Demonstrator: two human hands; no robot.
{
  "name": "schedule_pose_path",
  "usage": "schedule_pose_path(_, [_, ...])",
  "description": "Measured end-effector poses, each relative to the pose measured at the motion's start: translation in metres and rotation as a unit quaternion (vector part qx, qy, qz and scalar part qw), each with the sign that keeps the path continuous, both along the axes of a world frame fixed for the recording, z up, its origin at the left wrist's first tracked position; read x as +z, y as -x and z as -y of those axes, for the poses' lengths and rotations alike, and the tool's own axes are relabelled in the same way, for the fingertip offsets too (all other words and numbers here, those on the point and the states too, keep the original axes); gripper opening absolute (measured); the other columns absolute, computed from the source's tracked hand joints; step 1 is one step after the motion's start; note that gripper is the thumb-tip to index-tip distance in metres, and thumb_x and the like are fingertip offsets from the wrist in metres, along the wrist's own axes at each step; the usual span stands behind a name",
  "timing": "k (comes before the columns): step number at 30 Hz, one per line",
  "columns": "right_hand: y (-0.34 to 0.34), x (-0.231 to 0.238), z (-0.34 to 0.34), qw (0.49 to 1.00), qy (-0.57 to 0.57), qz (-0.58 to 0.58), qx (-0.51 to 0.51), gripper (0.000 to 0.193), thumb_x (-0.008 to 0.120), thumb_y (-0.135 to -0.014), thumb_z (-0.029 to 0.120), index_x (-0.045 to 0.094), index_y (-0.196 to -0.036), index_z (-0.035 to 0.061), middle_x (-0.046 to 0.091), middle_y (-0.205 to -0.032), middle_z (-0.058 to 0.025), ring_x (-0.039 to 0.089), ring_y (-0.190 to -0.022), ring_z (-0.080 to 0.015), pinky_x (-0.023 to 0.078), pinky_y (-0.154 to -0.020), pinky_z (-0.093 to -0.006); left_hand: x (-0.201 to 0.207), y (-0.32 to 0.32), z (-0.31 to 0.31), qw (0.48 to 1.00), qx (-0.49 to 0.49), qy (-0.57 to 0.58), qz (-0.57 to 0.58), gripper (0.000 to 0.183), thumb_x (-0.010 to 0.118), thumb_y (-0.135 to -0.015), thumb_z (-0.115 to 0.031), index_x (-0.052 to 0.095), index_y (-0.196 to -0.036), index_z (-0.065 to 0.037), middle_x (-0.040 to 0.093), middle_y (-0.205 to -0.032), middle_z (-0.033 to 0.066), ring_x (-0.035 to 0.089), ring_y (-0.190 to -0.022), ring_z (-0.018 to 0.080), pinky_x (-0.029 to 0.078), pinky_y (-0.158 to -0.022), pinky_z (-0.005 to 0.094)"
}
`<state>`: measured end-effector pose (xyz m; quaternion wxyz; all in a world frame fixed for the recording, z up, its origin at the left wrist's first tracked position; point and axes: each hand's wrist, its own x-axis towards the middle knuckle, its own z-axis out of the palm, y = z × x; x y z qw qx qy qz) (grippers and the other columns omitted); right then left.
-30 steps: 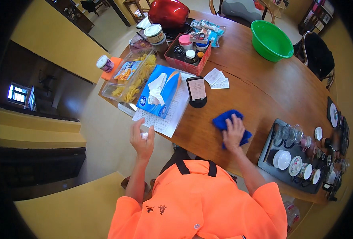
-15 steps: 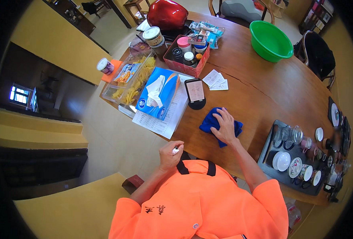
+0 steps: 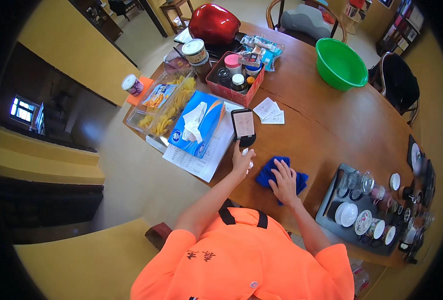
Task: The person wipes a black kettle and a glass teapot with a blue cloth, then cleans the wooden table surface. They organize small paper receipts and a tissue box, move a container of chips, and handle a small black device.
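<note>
My left hand [image 3: 240, 164] reaches over the table edge, its index finger stretched to the base of a small black stand [image 3: 247, 140] that bears a pale card with writing. A small white wad [image 3: 250, 161], perhaps crumpled tissue, is tucked in its other fingers. My right hand [image 3: 283, 184] lies with spread fingers on top of a bunched dark blue cloth [image 3: 265, 176]. Left of the stand, a blue tissue box [image 3: 185, 131] rests on printed sheets [image 3: 197, 169]. Several white cards [image 3: 269, 110] lie behind the stand.
A dark tray [image 3: 326, 212] with cups and glass pots stands at the right. At the back are a green basin [image 3: 342, 65], a red box of jars [image 3: 249, 96], a shiny red object [image 3: 214, 24] and a clear snack container [image 3: 167, 102]. Chairs stand beyond the table.
My left hand has moved forward and right from near my body to the black stand, its index finger now extended. My right hand stays on the blue cloth. The view has shifted slightly.
</note>
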<state>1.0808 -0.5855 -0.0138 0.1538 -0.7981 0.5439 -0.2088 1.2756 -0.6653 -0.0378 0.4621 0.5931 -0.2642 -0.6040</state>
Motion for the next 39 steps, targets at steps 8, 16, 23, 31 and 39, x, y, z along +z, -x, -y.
schedule_pose_path(8, [0.015, -0.005, -0.014, 0.999, 0.02, 0.027, -0.033, 0.033, 0.069, -0.082, 0.021, 0.063, -0.111, 0.006, 0.049, -0.143, -0.0111, 0.04, -0.135, -0.031, 0.031, -0.105, -0.0475, -0.039, 0.009, 0.043, 0.987, 0.06, 0.027, -0.145, 0.028, 0.062, -0.09, -0.007, 0.049, -0.116, -0.009, 0.066, -0.084, 0.0088, 0.058, -0.048, 0.0127, 0.042, -0.035, 0.0255])
schedule_pose_path(16, [0.013, -0.003, -0.011, 0.998, 0.019, 0.032, -0.042, 0.032, 0.07, -0.079, 0.019, 0.064, -0.108, 0.0061, 0.051, -0.141, -0.0103, 0.042, -0.134, -0.0306, 0.032, -0.103, -0.0477, -0.03, 0.017, 0.057, 0.992, 0.124, -0.02, -0.02, 0.011, 0.056, -0.089, -0.003, 0.057, -0.1, -0.006, 0.061, -0.066, 0.0073, 0.052, -0.039, 0.0134, 0.037, -0.03, 0.0272])
schedule_pose_path(23, [0.013, -0.001, -0.008, 0.998, 0.023, 0.029, -0.047, 0.032, 0.07, -0.08, 0.019, 0.064, -0.109, 0.007, 0.051, -0.141, -0.01, 0.042, -0.134, -0.0302, 0.033, -0.103, -0.0472, -0.031, 0.027, 0.048, 0.988, 0.151, -0.028, 0.032, 0.008, 0.051, -0.089, 0.0, 0.056, -0.093, -0.006, 0.053, -0.059, 0.0055, 0.047, -0.036, 0.0146, 0.035, -0.03, 0.03])
schedule_pose_path(31, [0.012, 0.001, -0.008, 0.998, 0.021, 0.031, -0.05, 0.032, 0.07, -0.08, 0.019, 0.064, -0.109, 0.0078, 0.051, -0.141, -0.0098, 0.043, -0.134, -0.0302, 0.033, -0.102, -0.0472, -0.028, 0.009, 0.042, 1.0, 0.021, -0.004, -0.005, 0.012, 0.047, -0.088, 0.0, 0.059, -0.091, -0.002, 0.06, -0.064, 0.0102, 0.052, -0.038, 0.0169, 0.037, -0.03, 0.0297])
schedule_pose_path(39, [0.011, 0.0, -0.007, 0.998, 0.02, 0.03, -0.052, 0.032, 0.069, -0.08, 0.019, 0.064, -0.108, 0.0065, 0.051, -0.14, -0.01, 0.043, -0.134, -0.0299, 0.032, -0.103, -0.0481, -0.022, 0.012, 0.043, 0.999, 0.019, -0.025, 0.008, 0.02, 0.048, -0.093, -0.012, 0.062, -0.083, 0.0, 0.065, -0.067, 0.0129, 0.054, -0.038, 0.0154, 0.036, -0.031, 0.0284])
